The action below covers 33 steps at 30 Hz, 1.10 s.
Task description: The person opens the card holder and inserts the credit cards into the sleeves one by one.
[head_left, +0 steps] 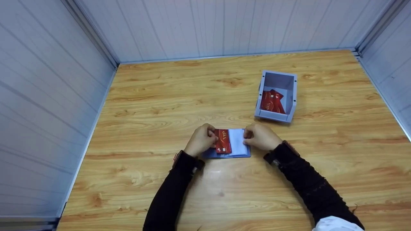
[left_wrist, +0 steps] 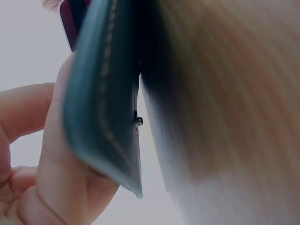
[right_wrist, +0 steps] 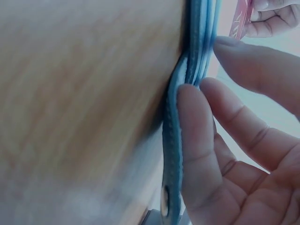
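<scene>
A blue card holder [head_left: 212, 154] lies open on the table, its clear plastic sleeves [head_left: 237, 142] fanned to the right. My left hand [head_left: 199, 140] pinches a red VIP card [head_left: 226, 141] over the left part of the holder. In the left wrist view, fingers [left_wrist: 63, 154] lie against the stitched blue cover [left_wrist: 101, 103]. My right hand [head_left: 262, 137] pinches the right edge of the sleeves. The right wrist view shows a fingertip [right_wrist: 192, 105] against the strap [right_wrist: 172, 154] with its metal snap, and the thumb at the sleeve stack [right_wrist: 201, 42].
Behind my right hand stands a grey bin [head_left: 274, 116] with several red cards [head_left: 273, 102] inside. Pale panel walls [head_left: 205, 29] enclose the wooden table [head_left: 154, 179] at the back and on both sides.
</scene>
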Each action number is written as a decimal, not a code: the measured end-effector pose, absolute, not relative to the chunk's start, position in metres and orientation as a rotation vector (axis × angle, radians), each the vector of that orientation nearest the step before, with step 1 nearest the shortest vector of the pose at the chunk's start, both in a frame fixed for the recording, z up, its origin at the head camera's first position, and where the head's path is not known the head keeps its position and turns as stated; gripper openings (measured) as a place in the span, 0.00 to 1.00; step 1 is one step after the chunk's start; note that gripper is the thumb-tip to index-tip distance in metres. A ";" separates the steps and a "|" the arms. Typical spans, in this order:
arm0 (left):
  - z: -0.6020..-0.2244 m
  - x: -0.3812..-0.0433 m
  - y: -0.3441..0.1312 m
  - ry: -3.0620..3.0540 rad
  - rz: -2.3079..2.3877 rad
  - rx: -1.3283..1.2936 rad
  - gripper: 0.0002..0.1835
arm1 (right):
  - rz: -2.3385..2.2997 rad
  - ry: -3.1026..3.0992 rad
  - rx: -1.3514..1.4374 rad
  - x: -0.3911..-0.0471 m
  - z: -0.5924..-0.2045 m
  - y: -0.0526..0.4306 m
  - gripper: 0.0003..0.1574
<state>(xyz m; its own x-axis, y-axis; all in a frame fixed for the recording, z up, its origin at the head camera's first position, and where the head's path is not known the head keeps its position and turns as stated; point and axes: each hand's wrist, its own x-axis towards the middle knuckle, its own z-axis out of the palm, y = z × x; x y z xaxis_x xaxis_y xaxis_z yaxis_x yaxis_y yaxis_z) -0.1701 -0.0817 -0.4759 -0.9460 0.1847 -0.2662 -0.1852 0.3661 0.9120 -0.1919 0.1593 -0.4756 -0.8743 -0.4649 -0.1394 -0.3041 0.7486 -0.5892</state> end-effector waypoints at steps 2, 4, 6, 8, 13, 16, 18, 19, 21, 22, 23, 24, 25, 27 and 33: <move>-0.476 -0.171 -0.081 2.304 1.610 -0.005 0.15 | -0.830 2.670 -0.596 -0.192 -0.476 0.159 0.09; -0.476 -0.172 -0.079 2.304 1.606 -0.007 0.15 | -0.832 2.669 -0.588 -0.192 -0.476 0.159 0.08; -0.476 -0.173 -0.078 2.317 1.588 0.007 0.14 | -0.838 2.667 -0.584 -0.192 -0.476 0.159 0.08; -0.476 -0.173 -0.076 2.345 1.555 0.028 0.14 | -0.849 2.667 -0.588 -0.192 -0.476 0.160 0.08; -0.475 -0.172 -0.075 2.437 1.441 0.073 0.15 | -0.856 2.687 -0.613 -0.192 -0.477 0.160 0.09; -0.475 -0.171 -0.074 2.465 1.402 0.090 0.15 | -0.848 2.688 -0.609 -0.192 -0.477 0.160 0.09; -0.475 -0.171 -0.073 2.467 1.399 0.100 0.15 | -0.841 2.684 -0.602 -0.192 -0.477 0.160 0.09; -0.475 -0.171 -0.072 2.469 1.401 0.107 0.15 | -0.834 2.683 -0.601 -0.192 -0.477 0.160 0.09; -0.476 -0.171 -0.070 2.474 1.403 0.123 0.16 | -0.821 2.684 -0.602 -0.193 -0.478 0.160 0.10; -0.476 -0.171 -0.069 2.489 1.396 0.136 0.15 | -0.816 2.684 -0.601 -0.193 -0.478 0.160 0.11; -0.476 -0.171 -0.068 2.494 1.394 0.146 0.16 | -0.812 2.682 -0.597 -0.193 -0.478 0.160 0.12; -0.476 -0.171 -0.067 2.505 1.385 0.158 0.16 | -0.807 2.682 -0.593 -0.193 -0.478 0.160 0.13; -0.476 -0.171 -0.066 2.512 1.379 0.169 0.16 | -0.803 2.680 -0.588 -0.193 -0.478 0.160 0.14; -0.476 -0.171 -0.065 2.526 1.354 0.182 0.17 | -0.803 2.675 -0.577 -0.193 -0.478 0.159 0.14; -0.475 -0.171 -0.060 2.532 1.313 0.190 0.18 | -0.812 2.659 -0.561 -0.194 -0.477 0.159 0.13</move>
